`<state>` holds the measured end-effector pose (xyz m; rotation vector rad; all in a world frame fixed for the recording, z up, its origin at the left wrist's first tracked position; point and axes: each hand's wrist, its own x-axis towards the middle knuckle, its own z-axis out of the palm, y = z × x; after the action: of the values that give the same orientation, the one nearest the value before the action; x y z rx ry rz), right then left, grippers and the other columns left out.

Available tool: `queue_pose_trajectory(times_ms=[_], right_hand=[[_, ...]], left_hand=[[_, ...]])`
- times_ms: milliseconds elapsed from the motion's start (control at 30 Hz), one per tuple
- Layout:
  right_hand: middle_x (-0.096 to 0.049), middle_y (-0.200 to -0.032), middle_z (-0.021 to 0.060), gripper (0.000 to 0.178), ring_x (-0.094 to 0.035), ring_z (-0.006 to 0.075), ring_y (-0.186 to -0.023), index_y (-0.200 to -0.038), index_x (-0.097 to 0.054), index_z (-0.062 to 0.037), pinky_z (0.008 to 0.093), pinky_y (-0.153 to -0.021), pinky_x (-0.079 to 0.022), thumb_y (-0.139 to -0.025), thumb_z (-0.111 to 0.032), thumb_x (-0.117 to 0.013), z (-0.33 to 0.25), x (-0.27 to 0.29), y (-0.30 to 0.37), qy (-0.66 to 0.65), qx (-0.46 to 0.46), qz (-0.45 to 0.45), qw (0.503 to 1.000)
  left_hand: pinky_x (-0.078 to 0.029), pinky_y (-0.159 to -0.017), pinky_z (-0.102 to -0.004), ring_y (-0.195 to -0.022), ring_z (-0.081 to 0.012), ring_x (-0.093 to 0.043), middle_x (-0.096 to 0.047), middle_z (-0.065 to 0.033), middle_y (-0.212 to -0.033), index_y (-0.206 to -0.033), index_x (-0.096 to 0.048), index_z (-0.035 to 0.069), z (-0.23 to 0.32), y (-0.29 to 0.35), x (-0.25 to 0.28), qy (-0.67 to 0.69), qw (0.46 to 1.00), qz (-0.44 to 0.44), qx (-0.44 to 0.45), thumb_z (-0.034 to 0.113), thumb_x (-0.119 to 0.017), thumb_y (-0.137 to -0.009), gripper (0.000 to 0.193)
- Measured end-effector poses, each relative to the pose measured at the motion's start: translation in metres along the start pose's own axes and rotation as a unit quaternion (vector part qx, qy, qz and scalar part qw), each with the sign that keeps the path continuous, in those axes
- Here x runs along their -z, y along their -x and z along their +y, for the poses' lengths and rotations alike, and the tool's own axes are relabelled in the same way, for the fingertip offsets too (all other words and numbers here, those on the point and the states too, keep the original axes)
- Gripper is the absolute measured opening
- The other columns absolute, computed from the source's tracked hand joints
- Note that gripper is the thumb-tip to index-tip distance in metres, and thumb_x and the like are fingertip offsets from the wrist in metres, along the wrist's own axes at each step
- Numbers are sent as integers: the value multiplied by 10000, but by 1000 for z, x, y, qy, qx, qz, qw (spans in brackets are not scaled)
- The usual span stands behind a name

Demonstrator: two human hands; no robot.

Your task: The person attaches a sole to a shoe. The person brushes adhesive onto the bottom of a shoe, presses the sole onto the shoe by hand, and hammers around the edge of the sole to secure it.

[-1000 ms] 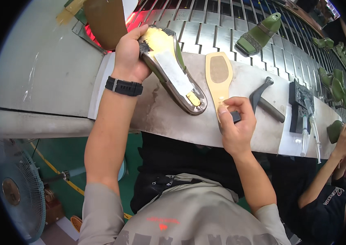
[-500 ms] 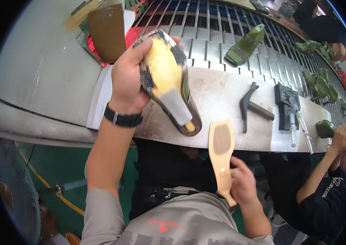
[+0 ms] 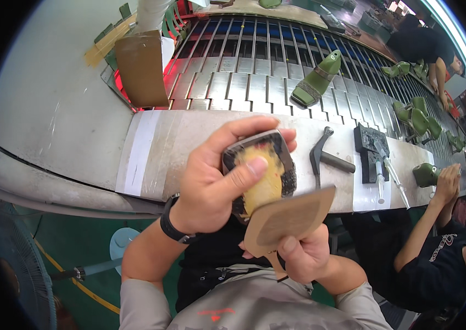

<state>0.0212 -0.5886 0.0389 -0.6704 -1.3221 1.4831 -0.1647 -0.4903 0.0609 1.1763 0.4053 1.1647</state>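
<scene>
My left hand (image 3: 208,184) grips a shoe upper pulled over a last (image 3: 270,190), its underside turned up. That underside has a yellow middle and dark textured edges, and my left thumb presses on the yellow part. Closed around the narrow end of a tan shoe sole (image 3: 291,220) is my right hand (image 3: 307,258). The sole's broad end, with a darker patch, lies tilted across the lower part of the shoe and hides it. Whether the two touch I cannot tell.
Right of my hands lie a hammer-like metal tool (image 3: 316,154) and a black block (image 3: 369,146) with pale slender tools. Beyond the bench edge, a green shoe last (image 3: 318,80) rests on the slatted conveyor. At right, a co-worker's hands (image 3: 447,184) hold another green last. A fan (image 3: 21,264) stands lower left.
My left hand has brought the shoe down, to the right and nearer to me, its thumb now on the yellow underside. My right hand has raised and tilted the sole up against the shoe's lower part.
</scene>
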Motion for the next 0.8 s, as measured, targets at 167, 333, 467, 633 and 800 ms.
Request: queue_pose_trajectory(times_ms=[167,333,467,633,800], right_hand=[[-752,-1055,222,407,-759,274,-917,-1197,-653,130,400,-817,-638,-1114,-242,-510,2,7,-8,0,-79,-22,997],[-758,-875,89,193,-673,131,-746,-934,-745,34,297,-671,-537,-1037,-87,-635,14,-3,-10,47,28,39,998],[-762,-870,86,159,-687,147,-748,-958,-756,24,300,-678,-544,-1019,-71,-645,4,-1,-16,79,13,19,997],[-770,-881,93,149,-705,161,-750,-991,-764,25,296,-684,-549,-1014,-65,-648,8,-6,-14,75,39,44,995],[-774,-873,95,151,-719,160,-755,-1012,-765,27,291,-684,-556,-1016,-60,-641,7,-10,-16,65,32,38,997]], left_hand=[[-493,-1133,-514,-1378,-407,-571,-569,-307,-1464,-1496,-432,-50,1,10,1,16,999,-36,1,474,-527,-1084,674],[-501,-1125,-498,-1368,-376,-584,-576,-301,-1453,-1478,-449,-63,4,14,-6,-27,999,-32,17,656,-777,-865,1000],[-499,-1127,-496,-1358,-371,-594,-589,-298,-1439,-1474,-454,-67,5,14,-6,-6,999,-36,22,456,-833,-830,912],[-490,-1136,-492,-1362,-370,-590,-591,-303,-1431,-1468,-458,-68,5,17,-8,8,999,-34,20,427,-816,-843,874],[-487,-1137,-490,-1359,-372,-591,-592,-309,-1425,-1466,-459,-69,4,18,-4,-2,999,-48,-5,411,-809,-855,853]])
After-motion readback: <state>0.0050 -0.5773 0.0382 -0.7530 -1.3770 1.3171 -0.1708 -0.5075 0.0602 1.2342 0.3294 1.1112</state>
